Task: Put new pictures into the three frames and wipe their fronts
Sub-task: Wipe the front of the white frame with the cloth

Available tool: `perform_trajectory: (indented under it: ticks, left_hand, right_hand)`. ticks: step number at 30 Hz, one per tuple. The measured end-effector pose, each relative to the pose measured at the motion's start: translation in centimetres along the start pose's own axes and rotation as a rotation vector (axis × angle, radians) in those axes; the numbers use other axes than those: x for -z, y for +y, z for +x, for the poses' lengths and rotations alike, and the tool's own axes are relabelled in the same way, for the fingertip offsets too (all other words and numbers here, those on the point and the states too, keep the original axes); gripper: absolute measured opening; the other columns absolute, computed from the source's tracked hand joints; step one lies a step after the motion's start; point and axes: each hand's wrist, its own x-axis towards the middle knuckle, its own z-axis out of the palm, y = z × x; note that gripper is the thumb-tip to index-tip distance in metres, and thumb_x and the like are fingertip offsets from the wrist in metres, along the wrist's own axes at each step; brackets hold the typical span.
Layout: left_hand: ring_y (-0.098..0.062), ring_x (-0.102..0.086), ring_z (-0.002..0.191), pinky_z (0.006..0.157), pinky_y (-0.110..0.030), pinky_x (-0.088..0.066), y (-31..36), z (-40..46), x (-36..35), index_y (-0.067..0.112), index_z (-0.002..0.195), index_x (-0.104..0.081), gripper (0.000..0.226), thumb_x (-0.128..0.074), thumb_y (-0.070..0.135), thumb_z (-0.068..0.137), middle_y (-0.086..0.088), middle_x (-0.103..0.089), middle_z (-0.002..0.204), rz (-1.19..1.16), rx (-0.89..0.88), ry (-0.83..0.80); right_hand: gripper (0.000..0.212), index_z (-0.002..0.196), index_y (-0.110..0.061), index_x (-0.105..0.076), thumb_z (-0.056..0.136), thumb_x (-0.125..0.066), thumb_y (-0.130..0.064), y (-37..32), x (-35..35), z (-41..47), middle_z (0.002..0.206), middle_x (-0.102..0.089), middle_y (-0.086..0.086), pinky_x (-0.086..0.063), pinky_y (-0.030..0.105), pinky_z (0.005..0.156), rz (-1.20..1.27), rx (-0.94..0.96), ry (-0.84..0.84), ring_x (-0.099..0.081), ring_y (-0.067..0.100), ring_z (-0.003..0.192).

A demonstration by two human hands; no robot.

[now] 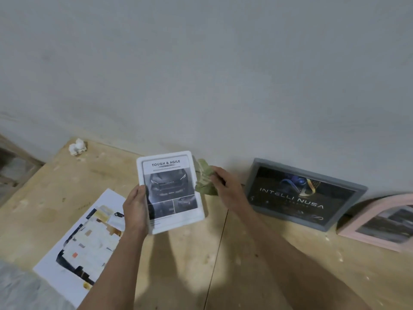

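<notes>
My left hand (136, 209) grips the left edge of a white frame (171, 190) and holds it upright above the table; it shows a car picture headed "TOUGH & AGILE". Just right of that frame, my right hand (225, 186) clutches a bunched green cloth (204, 179) beside the frame's right edge. A grey frame (306, 194) with a dark "INTELLI NUSA" picture leans against the wall to the right. At the far right a pink frame (380, 222) leans too, partly cut off by the view's edge.
A loose printed sheet (85, 240) with a dark and cream picture lies flat on the wooden table (245, 265) at the left. A crumpled white wad (77, 147) sits by the wall at the back left. The table's left edge drops off near it.
</notes>
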Motion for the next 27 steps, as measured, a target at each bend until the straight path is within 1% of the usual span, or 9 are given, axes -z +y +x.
perform_trajectory:
  ticks: [4, 8, 11, 14, 16, 19, 23, 25, 27]
  left_hand:
    - [-0.022, -0.065, 0.082, 0.083, -0.034, -0.050, -1.6, 1.3, -0.1, 0.013, 0.094, -0.069, 0.018, -0.054, 0.021, 0.100, 0.000, -0.070, 0.085, -0.045, 0.019, 0.021]
    - [-0.029, -0.067, 0.111, 0.110, -0.058, -0.038, -4.1, 2.4, 0.9, 0.024, 0.108, -0.073, 0.037, -0.059, 0.051, 0.086, 0.001, -0.076, 0.109, 0.053, 0.077, 0.042]
    - [-0.026, -0.068, 0.100, 0.103, -0.050, -0.047, -3.9, 1.8, 0.9, 0.011, 0.115, -0.070, 0.041, -0.058, 0.042, 0.091, -0.004, -0.075, 0.109, 0.012, 0.041, 0.046]
    - [-0.013, -0.053, 0.058, 0.059, -0.029, -0.043, -3.3, 0.5, 0.8, 0.011, 0.087, -0.067, 0.024, -0.050, 0.021, 0.102, 0.008, -0.062, 0.063, 0.024, 0.008, 0.051]
    - [-0.012, -0.044, 0.047, 0.049, -0.026, -0.034, -2.6, -0.4, 0.7, 0.017, 0.070, -0.058, 0.032, -0.048, 0.016, 0.101, 0.011, -0.050, 0.048, 0.017, 0.000, 0.030]
    - [-0.013, -0.054, 0.055, 0.056, -0.025, -0.041, -1.7, -1.6, 0.9, 0.013, 0.078, -0.063, 0.027, -0.050, 0.017, 0.101, 0.010, -0.059, 0.056, 0.019, -0.029, -0.001]
    - [-0.024, -0.047, 0.064, 0.080, -0.044, -0.044, -1.4, -3.5, 1.8, 0.017, 0.072, -0.063, 0.028, -0.053, 0.027, 0.097, 0.002, -0.052, 0.055, 0.036, -0.024, -0.036]
    - [-0.020, -0.039, 0.056, 0.068, -0.037, -0.046, -0.9, -5.5, 2.2, 0.019, 0.057, -0.056, 0.041, -0.051, 0.019, 0.098, 0.003, -0.041, 0.047, 0.024, -0.020, -0.069]
    - [-0.011, -0.038, 0.049, 0.051, -0.025, -0.035, -0.4, -7.6, 2.0, 0.023, 0.054, -0.050, 0.047, -0.048, 0.010, 0.099, 0.012, -0.041, 0.045, 0.015, -0.072, -0.112]
  right_hand:
    - [0.047, 0.112, -0.021, -0.070, 0.081, -0.048, 0.007, 4.9, -0.8, 4.7, 0.116, -0.068, -0.010, -0.046, 0.022, 0.089, -0.356, 0.266, -0.058, -0.062, 0.011, 0.103]
    - [0.053, 0.124, -0.022, -0.063, 0.081, -0.047, 0.004, 11.3, -3.8, 5.2, 0.140, -0.053, 0.000, -0.032, 0.025, 0.104, -0.762, 0.120, -0.265, -0.047, 0.024, 0.129]
    - [0.070, 0.145, -0.025, -0.040, 0.080, -0.045, 0.003, 13.7, -5.6, 3.2, 0.156, -0.029, 0.002, -0.013, 0.037, 0.117, -0.840, 0.018, -0.242, -0.022, 0.029, 0.145]
    - [0.069, 0.146, -0.027, -0.037, 0.083, -0.042, 0.001, 12.7, -5.2, 4.1, 0.159, -0.022, 0.002, -0.012, 0.037, 0.118, -0.853, -0.045, -0.350, -0.016, 0.028, 0.146]
    - [0.063, 0.141, -0.024, -0.045, 0.084, -0.041, 0.001, 11.0, -4.3, 4.5, 0.154, -0.033, 0.004, -0.023, 0.034, 0.114, -0.727, -0.088, -0.369, -0.025, 0.028, 0.142]
    - [0.046, 0.129, -0.009, -0.058, 0.089, -0.034, -0.003, 7.5, -3.2, 3.1, 0.133, -0.056, 0.005, -0.037, 0.026, 0.099, -0.442, -0.127, -0.225, -0.050, 0.023, 0.123]
    - [0.022, 0.090, 0.010, -0.058, 0.095, -0.044, -0.007, 2.2, -2.0, -0.6, 0.072, -0.054, 0.003, -0.043, 0.023, 0.059, 0.119, -0.425, -0.261, -0.052, 0.011, 0.060]
    - [0.025, 0.070, -0.001, -0.055, 0.094, -0.046, -0.004, -0.4, -0.8, -3.7, 0.057, -0.048, 0.000, -0.046, 0.020, 0.051, 0.312, -0.460, -0.296, -0.047, 0.007, 0.042]
    - [0.018, 0.078, -0.006, -0.065, 0.092, -0.054, -0.006, -1.8, 0.3, -6.5, 0.063, -0.060, 0.004, -0.054, 0.028, 0.060, 0.342, -0.426, -0.250, -0.058, 0.011, 0.049]
